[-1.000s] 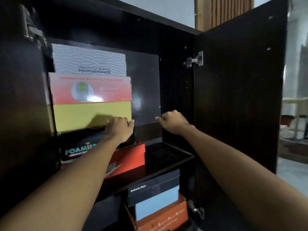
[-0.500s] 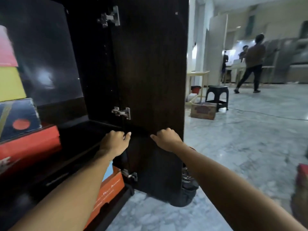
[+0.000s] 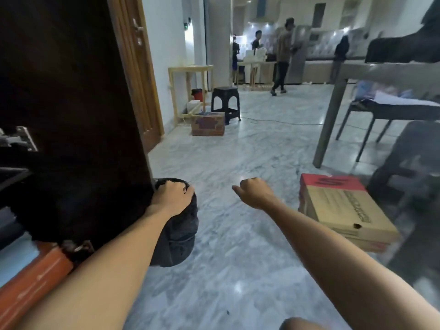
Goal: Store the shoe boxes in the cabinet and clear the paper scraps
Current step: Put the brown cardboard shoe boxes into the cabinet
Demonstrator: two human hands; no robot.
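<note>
A brown cardboard shoe box [image 3: 342,210] with a red end lies tilted on the marble floor at the right. My right hand [image 3: 254,192] hovers left of it with loosely curled fingers and holds nothing. In front of a black bin [image 3: 178,236] with a dark liner, my left hand [image 3: 172,198] is curled the same way, and no grip on the bin shows. The bin stands beside the open dark cabinet door [image 3: 71,91]. An orange shoe box [image 3: 35,282] shows at the cabinet's bottom left. No paper scraps are in view.
A grey table leg [image 3: 328,125] and dark chairs [image 3: 409,167] stand at the right. A black stool [image 3: 225,101] and a small brick-patterned box [image 3: 207,123] sit further back by a wooden stand. Several people stand in the far room.
My view has swung right, from the cabinet shelves with the stacked boxes to the floor and the cardboard box. Both hands came away from the shelf and stay curled.
</note>
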